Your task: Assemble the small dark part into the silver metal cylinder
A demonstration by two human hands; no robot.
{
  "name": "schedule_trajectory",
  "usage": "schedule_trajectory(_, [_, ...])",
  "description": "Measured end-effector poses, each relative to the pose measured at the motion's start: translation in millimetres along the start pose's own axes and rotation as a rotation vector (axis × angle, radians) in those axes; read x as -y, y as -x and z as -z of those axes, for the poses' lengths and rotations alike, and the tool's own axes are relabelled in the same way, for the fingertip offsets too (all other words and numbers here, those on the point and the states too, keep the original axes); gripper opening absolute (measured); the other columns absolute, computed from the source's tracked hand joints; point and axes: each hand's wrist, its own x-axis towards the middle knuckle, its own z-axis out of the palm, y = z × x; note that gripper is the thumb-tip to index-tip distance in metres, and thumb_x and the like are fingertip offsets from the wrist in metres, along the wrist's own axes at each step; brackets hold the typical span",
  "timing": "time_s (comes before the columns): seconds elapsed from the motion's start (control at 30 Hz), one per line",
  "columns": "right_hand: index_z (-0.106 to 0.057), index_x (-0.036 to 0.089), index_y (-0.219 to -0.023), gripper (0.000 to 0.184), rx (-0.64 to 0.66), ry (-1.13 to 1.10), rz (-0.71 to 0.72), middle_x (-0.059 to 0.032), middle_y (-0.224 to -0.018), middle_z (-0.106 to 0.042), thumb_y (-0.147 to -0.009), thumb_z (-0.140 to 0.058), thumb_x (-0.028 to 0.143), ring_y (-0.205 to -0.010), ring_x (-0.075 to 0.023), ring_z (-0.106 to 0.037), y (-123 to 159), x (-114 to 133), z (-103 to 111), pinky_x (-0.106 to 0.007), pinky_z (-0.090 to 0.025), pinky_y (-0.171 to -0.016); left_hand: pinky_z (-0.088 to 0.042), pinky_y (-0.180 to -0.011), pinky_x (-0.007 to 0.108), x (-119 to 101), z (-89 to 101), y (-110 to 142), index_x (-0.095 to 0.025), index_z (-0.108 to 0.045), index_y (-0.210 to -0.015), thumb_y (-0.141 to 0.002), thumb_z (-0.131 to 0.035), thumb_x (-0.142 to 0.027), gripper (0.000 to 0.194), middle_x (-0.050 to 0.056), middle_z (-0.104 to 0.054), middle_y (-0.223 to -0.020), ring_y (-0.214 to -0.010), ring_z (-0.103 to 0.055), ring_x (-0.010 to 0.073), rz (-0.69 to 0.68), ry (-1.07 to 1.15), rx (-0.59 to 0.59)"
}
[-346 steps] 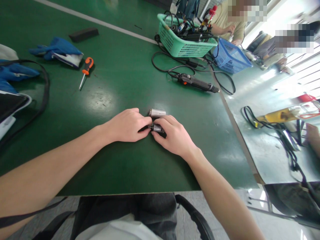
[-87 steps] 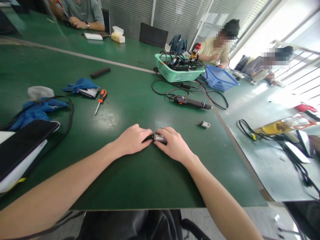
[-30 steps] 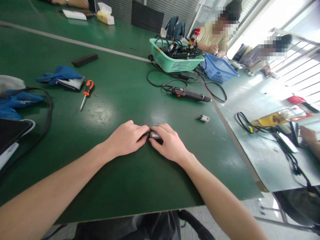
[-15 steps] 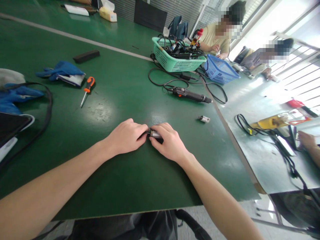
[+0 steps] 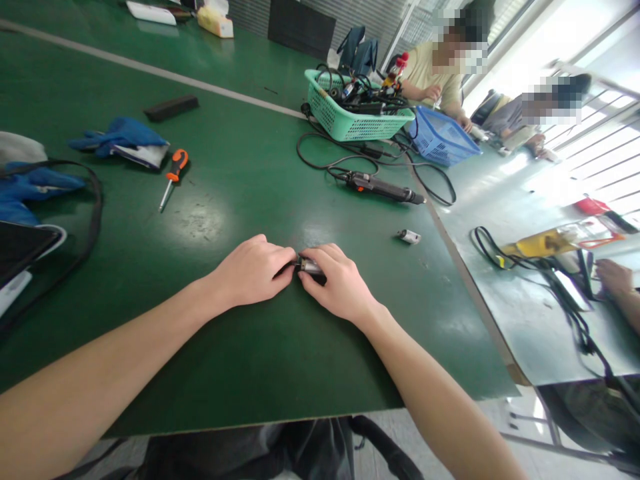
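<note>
On the green table, my right hand [image 5: 340, 280] is closed around a small silver cylindrical part [image 5: 312, 267] that looks like a little motor. Its left end shows between my hands, while my fingers cover the rest. My left hand [image 5: 260, 270] is pinched shut against that end. A thin dark piece shows at its fingertips, too hidden to name. A similar silver part [image 5: 410, 237] lies to the right of my hands. Beyond it rests a black electric screwdriver [image 5: 383, 187] with its cord attached. An orange-and-black hand screwdriver [image 5: 173, 179] lies to the far left.
A mint-green basket [image 5: 360, 127] full of cables and tools stands at the back, beside a blue basket [image 5: 443, 137]. Blue gloves [image 5: 127, 141] and a dark bar [image 5: 171, 108] lie at the left. Other people sit at the right; one person's hand [image 5: 615, 277] is near a yellow bottle [image 5: 545, 243].
My hands keep the same grip on the silver part, with hardly any movement. The view has shifted slightly. At the back, a co-worker's hand has moved to the right.
</note>
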Motion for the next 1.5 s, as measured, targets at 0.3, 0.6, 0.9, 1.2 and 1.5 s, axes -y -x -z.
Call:
schedule_trajectory(0.3, [-0.064,0.023,-0.122,0.026,0.023,0.008,0.008,-0.0090,-0.113,-0.070,-0.097,-0.062,0.025,-0.107,-0.0275,-0.062,0.3,0.1,3.5,-0.045,-0.054,-0.098,-0.041,-0.075,0.037,0.9,-0.3,0.8,-0.019,-0.066,-0.094,-0.103,-0.046,-0.029,0.024,0.003,-0.075,-0.087,-0.074,-0.066,0.0190,-0.028,0.009,-0.007])
schedule_trajectory(0.6, [-0.062,0.027,-0.135,0.039,0.241,0.164,0.135,-0.0116,-0.131,-0.063,-0.104,-0.044,0.013,-0.118,-0.0275,-0.059,-0.1,3.7,24.3,-0.047,-0.053,-0.102,-0.040,-0.074,0.036,3.2,-1.6,-0.1,-0.019,-0.066,-0.090,-0.104,-0.050,-0.043,0.032,0.004,-0.075,-0.082,-0.075,-0.069,0.0208,0.051,-0.057,-0.019])
schedule_trajectory(0.9, [-0.068,0.023,-0.118,0.043,0.277,0.286,0.036,-0.0100,-0.111,-0.072,-0.087,-0.051,-0.003,-0.104,-0.0274,-0.066,-37.4,-60.7,45.1,-0.040,-0.052,-0.094,-0.044,-0.079,0.039,-3.0,4.9,-0.9,-0.018,-0.068,-0.098,-0.105,-0.047,-0.043,0.033,0.005,-0.075,-0.084,-0.078,-0.070,0.0223,0.076,-0.023,0.029])
schedule_trajectory(1.2, [-0.074,0.015,-0.120,0.035,0.114,0.430,-0.320,-0.0157,-0.113,-0.077,-0.091,-0.055,0.022,-0.107,-0.0319,-0.069,-52.5,-190.1,104.0,-0.047,-0.049,-0.101,-0.042,-0.077,0.037,-1.6,3.1,1.0,-0.018,-0.067,-0.095,-0.104,-0.048,-0.035,0.027,0.003,-0.077,-0.086,-0.075,-0.069,0.0196,0.048,0.011,-0.001])
schedule_trajectory(1.5, [-0.070,0.020,-0.132,0.044,-0.140,0.400,-0.427,-0.0146,-0.127,-0.074,-0.100,-0.044,0.034,-0.116,-0.0316,-0.068,34.9,-191.0,106.7,-0.048,-0.051,-0.102,-0.042,-0.078,0.038,-0.9,1.7,1.0,-0.019,-0.065,-0.094,-0.103,-0.048,-0.032,0.024,0.003,-0.077,-0.088,-0.079,-0.070,0.0214,0.066,0.014,0.014])
